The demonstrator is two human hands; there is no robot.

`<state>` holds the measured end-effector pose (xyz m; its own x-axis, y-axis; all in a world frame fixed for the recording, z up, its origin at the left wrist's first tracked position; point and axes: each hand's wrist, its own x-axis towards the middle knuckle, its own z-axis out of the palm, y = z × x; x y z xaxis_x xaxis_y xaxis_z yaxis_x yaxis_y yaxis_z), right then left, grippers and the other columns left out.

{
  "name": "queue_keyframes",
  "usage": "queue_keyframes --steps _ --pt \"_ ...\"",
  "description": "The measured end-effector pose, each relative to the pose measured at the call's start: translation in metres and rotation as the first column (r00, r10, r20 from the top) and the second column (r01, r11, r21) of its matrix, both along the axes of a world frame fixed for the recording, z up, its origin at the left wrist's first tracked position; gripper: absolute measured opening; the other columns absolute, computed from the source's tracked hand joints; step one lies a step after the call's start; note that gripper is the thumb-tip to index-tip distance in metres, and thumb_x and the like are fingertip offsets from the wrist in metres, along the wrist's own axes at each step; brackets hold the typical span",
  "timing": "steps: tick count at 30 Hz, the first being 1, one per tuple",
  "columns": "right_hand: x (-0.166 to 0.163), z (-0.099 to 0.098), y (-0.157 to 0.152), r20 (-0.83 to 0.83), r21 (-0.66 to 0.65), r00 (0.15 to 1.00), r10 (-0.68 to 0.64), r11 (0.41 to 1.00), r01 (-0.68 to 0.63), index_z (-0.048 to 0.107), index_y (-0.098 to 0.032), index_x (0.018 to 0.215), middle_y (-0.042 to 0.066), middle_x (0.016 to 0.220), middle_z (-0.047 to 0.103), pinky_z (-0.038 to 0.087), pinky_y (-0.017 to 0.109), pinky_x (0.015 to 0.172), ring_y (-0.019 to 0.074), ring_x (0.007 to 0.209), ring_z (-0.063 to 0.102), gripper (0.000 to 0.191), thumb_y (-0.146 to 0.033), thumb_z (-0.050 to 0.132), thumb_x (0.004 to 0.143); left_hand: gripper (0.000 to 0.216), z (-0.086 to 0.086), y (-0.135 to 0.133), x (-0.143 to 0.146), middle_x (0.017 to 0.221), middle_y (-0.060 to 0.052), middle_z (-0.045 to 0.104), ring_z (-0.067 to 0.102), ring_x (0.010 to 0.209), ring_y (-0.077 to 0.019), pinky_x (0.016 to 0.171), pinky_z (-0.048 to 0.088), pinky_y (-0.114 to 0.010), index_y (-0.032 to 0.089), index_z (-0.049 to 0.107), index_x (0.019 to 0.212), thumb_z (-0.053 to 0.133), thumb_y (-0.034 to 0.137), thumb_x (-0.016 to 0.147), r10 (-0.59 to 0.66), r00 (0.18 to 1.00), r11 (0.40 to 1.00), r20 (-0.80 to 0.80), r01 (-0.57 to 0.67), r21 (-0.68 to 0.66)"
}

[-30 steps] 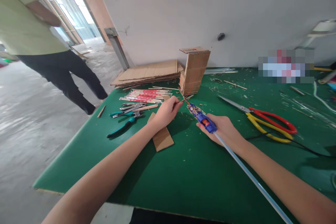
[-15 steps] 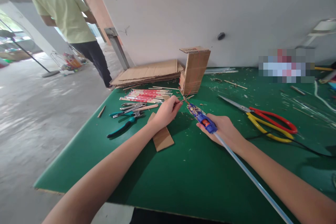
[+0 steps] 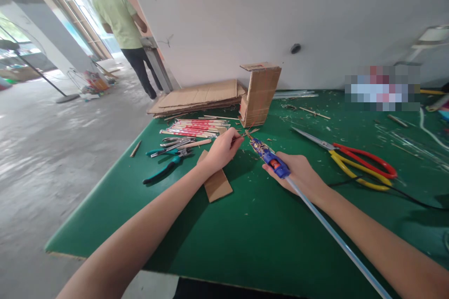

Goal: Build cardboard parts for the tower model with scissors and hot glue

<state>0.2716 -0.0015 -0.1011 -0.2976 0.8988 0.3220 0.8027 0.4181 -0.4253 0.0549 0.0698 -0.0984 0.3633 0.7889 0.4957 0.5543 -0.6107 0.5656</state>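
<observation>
My right hand [image 3: 300,173] grips a blue glue gun [image 3: 270,157] with a long clear glue stick [image 3: 336,238] running back over my forearm. Its nozzle points at a small thin stick [image 3: 240,136] pinched in my left hand [image 3: 221,149]. Both hover over the green table [image 3: 245,233], just in front of an upright cardboard piece [image 3: 258,94]. A flat cardboard strip [image 3: 215,183] lies under my left wrist.
Teal pliers [image 3: 162,171] and red-white chopstick packets [image 3: 196,128] lie left of my hand. Red-and-yellow scissors [image 3: 358,163] lie to the right, with a black cable [image 3: 403,192]. Flat cardboard sheets [image 3: 199,96] are stacked by a white board [image 3: 298,18]. A person [image 3: 126,32] walks at the far left.
My hands, the glue gun and the stick have barely moved. The person at the left has walked away from close by to the far background.
</observation>
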Motion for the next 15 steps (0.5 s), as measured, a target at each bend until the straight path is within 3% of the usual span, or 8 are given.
queue_keyframes --steps 15 --pt "0.0001 -0.0004 0.0001 -0.011 0.012 1.000 0.006 1.000 -0.006 0.043 -0.024 0.064 -0.002 0.055 0.057 0.034 0.024 0.047 0.0159 0.049 0.057 0.025 -0.035 0.055 0.082 0.011 0.0007 -0.0017 0.0003 0.066 0.003 0.050 0.047 0.058 -0.0106 0.056 0.036 -0.024 0.020 0.042 0.077 0.048 0.019 0.086 -0.018 1.000 1.000 0.026 0.019 -0.019"
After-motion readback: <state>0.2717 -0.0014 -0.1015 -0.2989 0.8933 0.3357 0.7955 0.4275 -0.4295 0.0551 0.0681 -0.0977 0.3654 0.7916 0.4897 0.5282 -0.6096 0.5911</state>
